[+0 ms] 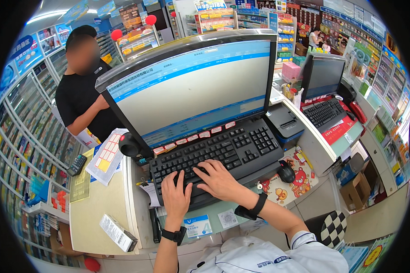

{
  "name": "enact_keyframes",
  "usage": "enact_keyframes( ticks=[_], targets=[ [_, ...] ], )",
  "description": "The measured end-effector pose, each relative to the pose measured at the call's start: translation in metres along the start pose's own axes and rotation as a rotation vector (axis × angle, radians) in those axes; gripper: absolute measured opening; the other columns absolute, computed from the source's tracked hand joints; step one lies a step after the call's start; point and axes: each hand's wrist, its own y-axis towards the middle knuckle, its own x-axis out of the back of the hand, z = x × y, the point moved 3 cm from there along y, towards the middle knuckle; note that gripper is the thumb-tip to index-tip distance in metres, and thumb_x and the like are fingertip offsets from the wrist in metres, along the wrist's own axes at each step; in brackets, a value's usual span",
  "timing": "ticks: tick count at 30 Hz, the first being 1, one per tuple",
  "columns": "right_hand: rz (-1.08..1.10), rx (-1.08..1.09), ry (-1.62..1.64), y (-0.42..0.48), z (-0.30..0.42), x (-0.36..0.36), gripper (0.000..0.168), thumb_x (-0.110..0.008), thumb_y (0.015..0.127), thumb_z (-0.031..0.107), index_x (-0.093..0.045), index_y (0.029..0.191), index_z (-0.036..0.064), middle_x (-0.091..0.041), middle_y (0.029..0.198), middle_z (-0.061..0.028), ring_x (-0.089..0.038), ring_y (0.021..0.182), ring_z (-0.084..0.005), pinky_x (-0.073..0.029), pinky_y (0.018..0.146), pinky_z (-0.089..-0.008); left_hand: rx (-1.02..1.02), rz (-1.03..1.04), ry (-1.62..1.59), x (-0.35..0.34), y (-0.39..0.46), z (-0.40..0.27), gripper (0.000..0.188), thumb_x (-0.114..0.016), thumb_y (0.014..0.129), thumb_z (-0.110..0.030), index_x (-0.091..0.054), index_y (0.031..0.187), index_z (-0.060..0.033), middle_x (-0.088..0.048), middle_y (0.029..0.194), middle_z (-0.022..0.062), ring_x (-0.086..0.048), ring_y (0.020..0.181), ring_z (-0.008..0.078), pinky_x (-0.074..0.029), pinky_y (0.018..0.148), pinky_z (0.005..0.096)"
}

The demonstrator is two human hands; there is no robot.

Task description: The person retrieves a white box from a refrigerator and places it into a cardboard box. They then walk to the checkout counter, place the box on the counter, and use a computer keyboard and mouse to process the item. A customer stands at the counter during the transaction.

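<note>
A black computer keyboard [225, 153] lies before me below a large lit monitor [194, 92]. My left hand [176, 194] rests on the keyboard's left part, fingers spread over the keys and holding nothing. Beside it, my right hand [218, 181] reaches over the middle keys, its fingers apart, also with nothing in it. Each wrist wears a black band. To the right of the keyboard is a black mouse [287, 171] on a mat printed with cartoon bears [298, 179]. A black scanner-like device [129, 144] stands at the monitor's lower left corner.
On the left counter [99, 204] are a white medicine-type box [118, 232], a calculator [77, 165] and printed sheets [106, 157]. A person in a black shirt [85, 102] stands beyond it. A receipt printer [285, 121] and second monitor [324, 75] are at the right, near a checkered seat [333, 228].
</note>
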Motion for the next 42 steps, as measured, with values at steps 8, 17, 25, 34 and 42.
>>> enact_keyframes(
  ticks=[8,17,25,34,42],
  targets=[
    [-0.02,0.015,-0.015,-0.013,-0.013,0.007,0.05,-0.073,0.087,0.021,-0.059,0.13,-0.001,-0.055,0.133,-0.0163,-0.05,0.125,-0.0358,-0.043,0.107,-0.0464,0.007,-0.015,0.017,0.004,-0.002,0.003,0.043,-0.068,0.093,-0.02,-0.061,0.132,-0.0041,-0.055,0.129,0.0177,-0.052,0.119,0.0392,-0.042,0.102,0.0488],
    [-0.11,-0.023,0.048,-0.025,-0.011,0.013,0.035,-0.071,0.084,0.004,-0.066,0.119,0.001,-0.063,0.123,-0.0129,-0.055,0.12,-0.035,-0.05,0.099,-0.0438,-0.002,-0.032,-0.006,0.001,0.0,0.001,0.044,-0.071,0.091,-0.018,-0.061,0.13,-0.0024,-0.055,0.128,0.0171,-0.052,0.119,0.0391,-0.043,0.102,0.0486],
    [-0.059,0.036,0.053,-0.014,-0.004,0.006,0.029,-0.069,0.085,0.003,-0.065,0.113,0.001,-0.062,0.13,-0.0133,-0.052,0.127,-0.0358,-0.041,0.11,-0.0521,-0.004,-0.029,0.026,0.0,-0.001,0.004,0.046,-0.073,0.089,-0.022,-0.062,0.129,-0.002,-0.056,0.126,0.0168,-0.052,0.118,0.0376,-0.044,0.101,0.0485],
    [-0.066,-0.013,0.131,-0.003,-0.004,0.011,0.029,-0.067,0.088,0.002,-0.061,0.117,0.002,-0.062,0.119,-0.0147,-0.054,0.119,-0.0373,-0.043,0.104,-0.0502,0.009,-0.026,0.022,-0.001,-0.001,0.004,0.044,-0.072,0.09,-0.021,-0.063,0.129,-0.0024,-0.056,0.127,0.0168,-0.052,0.118,0.0379,-0.043,0.102,0.049],
    [-0.2,-0.211,-0.055,0.015,-0.05,0.046,0.023,-0.065,0.091,0.008,-0.058,0.113,0.001,-0.066,0.104,-0.0181,-0.054,0.116,-0.0396,-0.042,0.102,-0.0497,0.03,-0.009,0.014,0.0,-0.003,0.005,0.043,-0.07,0.091,-0.021,-0.062,0.129,-0.0032,-0.056,0.127,0.0175,-0.051,0.119,0.0384,-0.042,0.104,0.0493]
  ],
)
